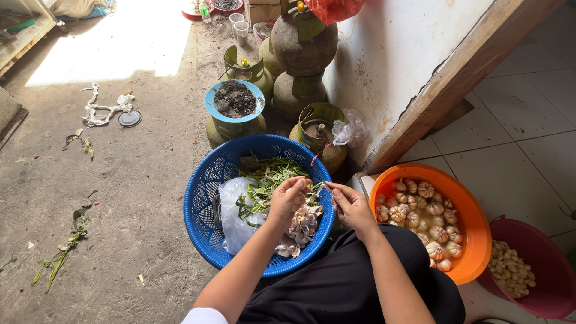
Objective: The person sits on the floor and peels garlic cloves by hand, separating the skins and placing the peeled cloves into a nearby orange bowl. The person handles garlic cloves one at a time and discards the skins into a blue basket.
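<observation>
Gripping a garlic bulb (298, 187) whose axis stays hidden, left hand (287, 201) and right hand (351, 207) pinch closed over blue basket (204, 198).

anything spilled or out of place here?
Yes, some litter. Green stalk scraps lie on the concrete floor left of the blue basket, and white rag bits and a round lid lie farther back. Both hands work over the basket.

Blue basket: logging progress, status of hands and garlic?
Left hand and right hand closed over blue basket. Garlic hidden in fingers. Peels below.
</observation>
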A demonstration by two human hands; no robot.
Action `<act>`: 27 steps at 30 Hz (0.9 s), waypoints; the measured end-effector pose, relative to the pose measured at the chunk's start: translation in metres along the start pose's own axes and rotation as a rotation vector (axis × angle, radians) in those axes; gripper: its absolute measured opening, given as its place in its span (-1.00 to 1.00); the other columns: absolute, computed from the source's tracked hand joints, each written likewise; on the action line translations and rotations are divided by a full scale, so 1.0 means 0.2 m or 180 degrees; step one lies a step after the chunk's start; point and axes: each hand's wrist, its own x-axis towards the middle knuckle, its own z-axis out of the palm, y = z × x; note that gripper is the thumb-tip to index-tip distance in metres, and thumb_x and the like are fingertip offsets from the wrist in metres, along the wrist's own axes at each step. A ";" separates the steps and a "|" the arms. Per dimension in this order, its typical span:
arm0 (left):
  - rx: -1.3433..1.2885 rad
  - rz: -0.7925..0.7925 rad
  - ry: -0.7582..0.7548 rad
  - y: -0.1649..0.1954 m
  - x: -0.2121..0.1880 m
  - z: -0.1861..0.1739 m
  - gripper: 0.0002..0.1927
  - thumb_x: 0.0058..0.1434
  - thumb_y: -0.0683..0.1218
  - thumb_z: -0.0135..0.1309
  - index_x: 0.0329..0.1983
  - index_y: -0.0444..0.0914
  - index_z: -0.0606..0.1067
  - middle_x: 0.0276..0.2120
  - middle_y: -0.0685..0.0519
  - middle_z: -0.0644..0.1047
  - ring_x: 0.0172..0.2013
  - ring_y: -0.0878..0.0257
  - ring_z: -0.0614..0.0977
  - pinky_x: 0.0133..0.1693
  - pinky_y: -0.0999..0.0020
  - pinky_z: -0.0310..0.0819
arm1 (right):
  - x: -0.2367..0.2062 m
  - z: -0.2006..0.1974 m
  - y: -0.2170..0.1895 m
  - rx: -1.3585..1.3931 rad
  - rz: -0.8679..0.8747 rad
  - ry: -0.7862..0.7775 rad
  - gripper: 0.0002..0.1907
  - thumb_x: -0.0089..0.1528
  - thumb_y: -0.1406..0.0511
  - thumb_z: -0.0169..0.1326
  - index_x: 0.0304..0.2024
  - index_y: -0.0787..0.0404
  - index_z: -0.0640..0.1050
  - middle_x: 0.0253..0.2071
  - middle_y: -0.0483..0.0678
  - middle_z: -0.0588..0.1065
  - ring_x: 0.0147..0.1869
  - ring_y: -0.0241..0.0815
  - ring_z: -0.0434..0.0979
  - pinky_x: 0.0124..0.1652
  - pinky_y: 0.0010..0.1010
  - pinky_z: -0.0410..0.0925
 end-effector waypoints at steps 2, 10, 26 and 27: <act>-0.0104 0.0003 0.0071 0.02 0.01 -0.03 -0.75 0.28 -0.07 0.21 -0.02 -0.25 0.57 -0.12 0.04 0.66 -0.19 0.34 0.64 -0.33 0.51 0.50 | 0.02 0.00 0.03 -0.0352 0.0076 0.0029 -0.57 0.34 0.14 0.07 0.22 0.12 0.58 -0.46 -0.22 0.43 -0.55 -0.49 0.23 -0.58 -0.65 0.14; -0.0142 -0.0082 0.0117 0.06 -0.02 -0.07 -0.73 0.27 -0.03 0.21 -0.02 -0.22 0.55 -0.12 0.12 0.64 -0.22 0.36 0.62 -0.36 0.51 0.50 | 0.06 -0.02 0.13 -0.1766 -0.1101 -0.0026 -0.64 0.24 0.27 0.23 0.08 0.25 0.65 -0.16 -0.12 0.55 -0.17 -0.43 0.53 -0.14 -0.54 0.38; 0.1025 -0.0567 -0.0796 -0.09 0.00 0.21 -0.67 0.33 0.10 0.08 -0.03 -0.21 0.57 -0.26 0.09 0.61 -0.42 0.41 0.52 -0.46 0.55 0.35 | -0.08 -0.13 -0.05 -0.0542 -0.1345 0.1023 -0.86 0.19 0.32 0.29 -0.25 0.28 0.67 -0.36 -0.21 0.60 -0.31 -0.47 0.48 -0.28 -0.59 0.35; 0.1050 -0.0522 -0.0938 -0.09 0.01 0.23 -0.64 0.33 0.12 0.03 -0.01 -0.20 0.58 -0.12 0.12 0.64 -0.30 0.40 0.58 -0.36 0.52 0.47 | -0.11 -0.23 -0.06 -0.0452 -0.1323 0.1223 -0.86 0.18 0.33 0.28 -0.24 0.27 0.67 -0.35 -0.20 0.61 -0.30 -0.47 0.50 -0.26 -0.59 0.36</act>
